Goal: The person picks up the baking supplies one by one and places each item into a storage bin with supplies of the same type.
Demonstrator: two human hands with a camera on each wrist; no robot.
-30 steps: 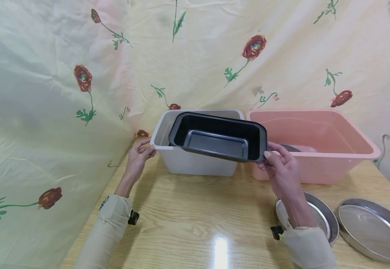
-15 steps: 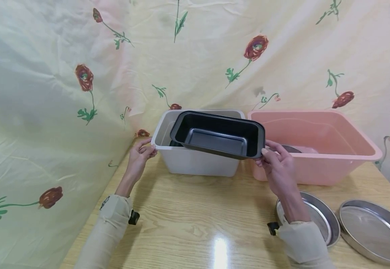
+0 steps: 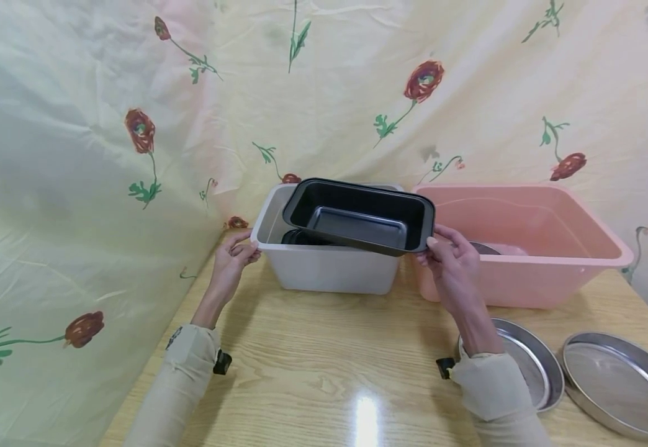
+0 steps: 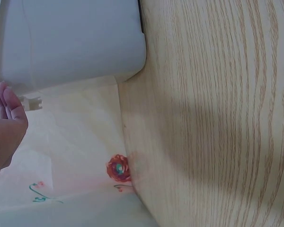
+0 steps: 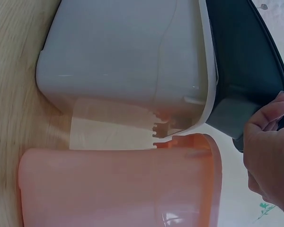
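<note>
A black loaf pan (image 3: pixel 360 217) is tilted over the opening of the white bin (image 3: pixel 335 270), its right end higher than the bin's rim in the right wrist view. My right hand (image 3: pixel 451 264) pinches the pan's right end, thumb on the rim and fingers beneath. At the bin's left front corner, my left hand (image 3: pixel 231 261) pinches the rim between thumb and fingers. Inside the bin, below the pan, part of another black object (image 3: pixel 301 238) shows; the pan hides the rest. In the right wrist view the loaf pan (image 5: pixel 244 61) leans out past the bin's edge.
A pink bin (image 3: pixel 525 279) stands right beside the white one, with a dark round-edged item (image 3: pixel 483 248) partly visible inside. Two round metal pans (image 3: pixel 553 379) (image 3: pixel 617 385) lie on the wooden table (image 3: pixel 313 372) at the right. Flowered cloth (image 3: pixel 324 112) hangs behind and at the left.
My right hand has moved left and slightly up with the loaf pan, and more of the black object in the white bin shows. My left hand stays on the rim.
</note>
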